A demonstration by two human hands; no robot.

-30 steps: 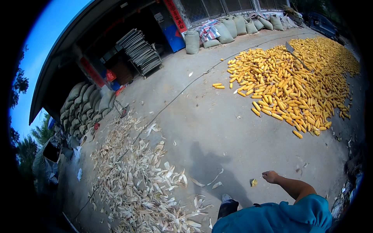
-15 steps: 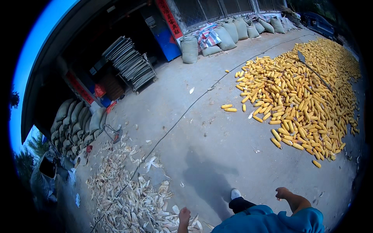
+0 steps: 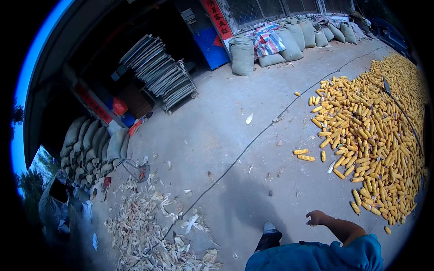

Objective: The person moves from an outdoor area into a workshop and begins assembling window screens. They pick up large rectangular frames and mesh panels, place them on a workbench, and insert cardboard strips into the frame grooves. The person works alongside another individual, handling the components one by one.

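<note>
The person's right hand point(image 3: 316, 218) is hanging out in front of a blue sleeve point(image 3: 357, 250) near the lower edge of the view, over bare concrete ground point(image 3: 235, 135). Its fingers point(image 3: 310, 222) are curling loosely inward with nothing between them, though the hand is too small to tell whether they are fully together. The left hand is not showing.

The nearest things to that hand are the yellow corn cobs point(image 3: 375, 140), which are lying spread in a broad heap on the ground up and to the right of the fingers, well apart from them; the closest loose cobs point(image 3: 387, 229) are sitting just right of the forearm. Two stray cobs point(image 3: 304, 155) are lying side by side left of the heap.

A dark shoe point(image 3: 268, 237) is standing on the ground left of the hand. A thin black cable point(image 3: 253, 142) is running diagonally across the concrete. Pale dry husks point(image 3: 149, 230) are piling at lower left. Filled grey sacks point(image 3: 289, 40) are standing along the far wall, and more sacks point(image 3: 92, 147) are stacked at the left.
</note>
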